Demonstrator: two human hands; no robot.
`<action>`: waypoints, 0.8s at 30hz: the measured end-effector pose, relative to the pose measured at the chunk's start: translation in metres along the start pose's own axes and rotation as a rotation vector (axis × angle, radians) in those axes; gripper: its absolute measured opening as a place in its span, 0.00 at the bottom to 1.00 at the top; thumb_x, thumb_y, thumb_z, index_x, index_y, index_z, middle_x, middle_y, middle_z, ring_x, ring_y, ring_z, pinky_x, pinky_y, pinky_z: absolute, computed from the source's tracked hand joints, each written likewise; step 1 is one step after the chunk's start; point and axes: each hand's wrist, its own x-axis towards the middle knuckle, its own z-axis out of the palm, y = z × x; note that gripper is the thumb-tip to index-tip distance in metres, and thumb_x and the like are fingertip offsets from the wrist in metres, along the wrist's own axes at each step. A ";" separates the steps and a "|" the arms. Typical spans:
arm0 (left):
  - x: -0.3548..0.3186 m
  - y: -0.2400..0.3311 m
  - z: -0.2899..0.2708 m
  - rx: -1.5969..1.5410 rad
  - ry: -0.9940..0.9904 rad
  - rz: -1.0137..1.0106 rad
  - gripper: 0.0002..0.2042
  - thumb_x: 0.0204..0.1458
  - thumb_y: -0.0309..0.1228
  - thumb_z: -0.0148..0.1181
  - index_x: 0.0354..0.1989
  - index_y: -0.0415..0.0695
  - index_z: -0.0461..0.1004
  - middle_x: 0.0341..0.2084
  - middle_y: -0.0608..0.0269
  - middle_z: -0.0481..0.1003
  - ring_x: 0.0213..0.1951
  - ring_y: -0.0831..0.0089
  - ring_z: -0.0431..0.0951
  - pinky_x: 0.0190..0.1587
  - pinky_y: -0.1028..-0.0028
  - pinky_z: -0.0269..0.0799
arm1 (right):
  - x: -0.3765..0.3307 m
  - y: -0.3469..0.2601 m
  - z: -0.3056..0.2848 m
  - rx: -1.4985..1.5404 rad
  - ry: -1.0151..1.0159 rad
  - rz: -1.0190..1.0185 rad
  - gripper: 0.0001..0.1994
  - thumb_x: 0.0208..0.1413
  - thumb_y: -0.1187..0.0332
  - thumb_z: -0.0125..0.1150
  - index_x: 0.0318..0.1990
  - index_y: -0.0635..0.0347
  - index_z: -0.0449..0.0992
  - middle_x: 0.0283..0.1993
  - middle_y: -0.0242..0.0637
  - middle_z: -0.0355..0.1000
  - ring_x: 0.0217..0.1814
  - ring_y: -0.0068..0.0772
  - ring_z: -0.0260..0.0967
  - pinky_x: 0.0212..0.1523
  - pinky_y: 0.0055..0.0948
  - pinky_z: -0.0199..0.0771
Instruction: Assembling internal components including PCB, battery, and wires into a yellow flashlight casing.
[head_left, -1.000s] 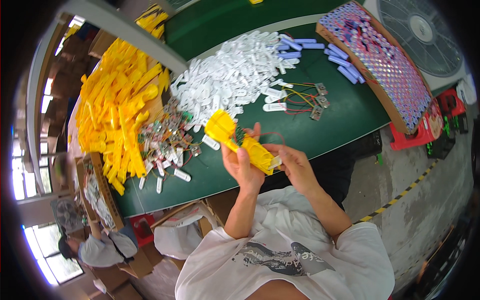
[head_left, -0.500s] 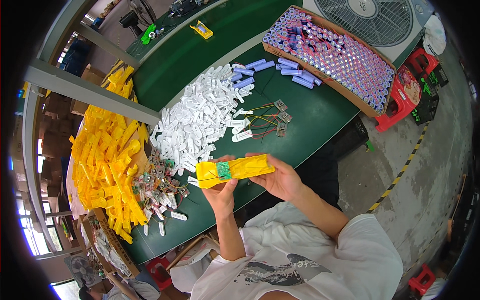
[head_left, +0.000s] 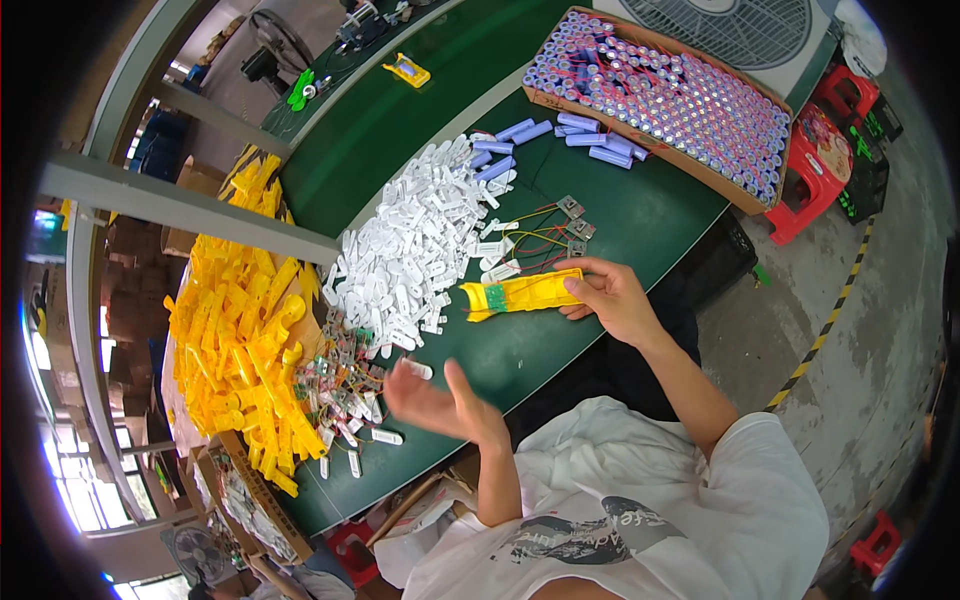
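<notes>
My right hand [head_left: 612,300] grips one end of a long yellow plastic casing [head_left: 540,291], thumb on top and fingers below. A small green circuit board [head_left: 496,298] sits in the casing near its other end. My left hand [head_left: 445,405] is off the casing, over the table's front edge, thumb and fingers apart and slightly smeared by motion. Nothing shows in it. Just beyond its fingertips lies a tangle of small circuit boards with wires [head_left: 345,365]. Ahead of both hands is a heap of white plastic pieces [head_left: 410,240].
Yellow casings [head_left: 235,340] are piled at the left, beside a grey metal frame [head_left: 190,210]. Loose purple cylindrical cells [head_left: 495,168] lie near a cardboard box [head_left: 655,140] full of cells. Wired boards [head_left: 575,228] rest on the green table [head_left: 650,235]. A red stool [head_left: 800,190] stands at right.
My left hand has let go of the yellow casing and moved down toward me. My right hand keeps the casing and has shifted slightly right and away from me.
</notes>
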 end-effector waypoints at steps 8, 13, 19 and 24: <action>0.045 0.038 0.049 0.470 -0.969 0.496 0.13 0.42 0.28 0.68 0.38 0.42 0.77 0.43 0.58 0.75 0.47 0.57 0.73 0.54 0.61 0.67 | 0.000 0.002 -0.013 -0.147 -0.076 0.007 0.16 0.64 0.64 0.54 0.54 0.64 0.72 0.38 0.41 0.78 0.33 0.23 0.76 0.34 0.22 0.78; 0.039 0.020 0.048 0.285 -1.048 0.327 0.06 0.45 0.27 0.66 0.32 0.41 0.78 0.39 0.60 0.77 0.42 0.60 0.76 0.46 0.66 0.71 | -0.001 -0.002 -0.014 -0.190 -0.074 0.037 0.16 0.64 0.64 0.53 0.54 0.64 0.71 0.37 0.40 0.78 0.33 0.23 0.76 0.34 0.22 0.78; 0.038 0.014 0.036 0.223 -0.964 0.255 0.04 0.45 0.24 0.65 0.30 0.41 0.78 0.38 0.60 0.78 0.40 0.60 0.77 0.44 0.66 0.71 | 0.001 -0.010 -0.018 -0.216 -0.145 0.077 0.16 0.65 0.64 0.51 0.54 0.64 0.72 0.38 0.39 0.76 0.36 0.24 0.76 0.36 0.22 0.79; 0.034 0.003 0.023 0.165 -0.908 0.236 0.03 0.45 0.21 0.64 0.28 0.40 0.76 0.39 0.57 0.78 0.41 0.59 0.77 0.44 0.65 0.72 | 0.008 -0.011 -0.008 -0.212 -0.121 0.153 0.14 0.65 0.66 0.50 0.52 0.65 0.71 0.38 0.42 0.77 0.34 0.26 0.77 0.36 0.23 0.80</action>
